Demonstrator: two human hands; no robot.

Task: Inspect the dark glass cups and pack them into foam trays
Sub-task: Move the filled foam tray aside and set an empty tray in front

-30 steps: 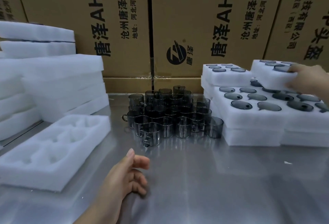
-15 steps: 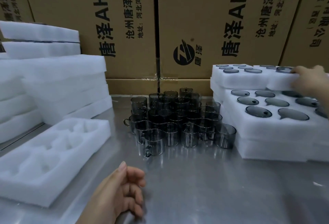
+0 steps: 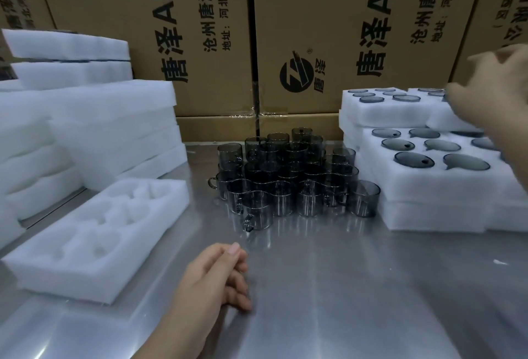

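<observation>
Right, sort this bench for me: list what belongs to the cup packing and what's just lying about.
Part of the job: dark glass cups, empty foam tray, filled foam trays, foam stack.
Just lying about: cardboard boxes, white scrap on the steel table.

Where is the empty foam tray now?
In the head view, the empty foam tray lies at the left on the metal table, in front of the foam stack and left of the dark glass cups.
</observation>
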